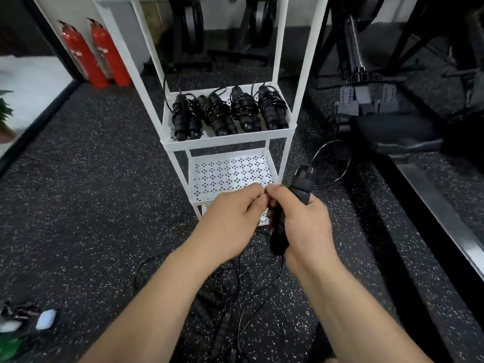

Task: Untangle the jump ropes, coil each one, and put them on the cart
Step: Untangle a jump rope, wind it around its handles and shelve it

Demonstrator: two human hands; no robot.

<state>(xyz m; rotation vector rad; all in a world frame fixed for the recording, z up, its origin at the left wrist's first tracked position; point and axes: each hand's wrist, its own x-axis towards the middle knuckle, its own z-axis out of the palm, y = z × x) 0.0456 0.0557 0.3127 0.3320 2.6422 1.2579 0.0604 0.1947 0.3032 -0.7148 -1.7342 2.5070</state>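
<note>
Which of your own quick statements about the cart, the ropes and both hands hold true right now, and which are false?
1. Four coiled ropes lie on a shelf of the white cart. True.
2. The right hand holds nothing. False: it grips black rope handles.
3. Tangled rope lies on the floor below the hands. True.
4. The left hand rests on the cart. False: it is held in front of the cart, fingertips pinched beside the right thumb, apparently on the thin cord.
5. The fire extinguishers stand right of the cart. False: they stand to its left, by the wall.
</note>
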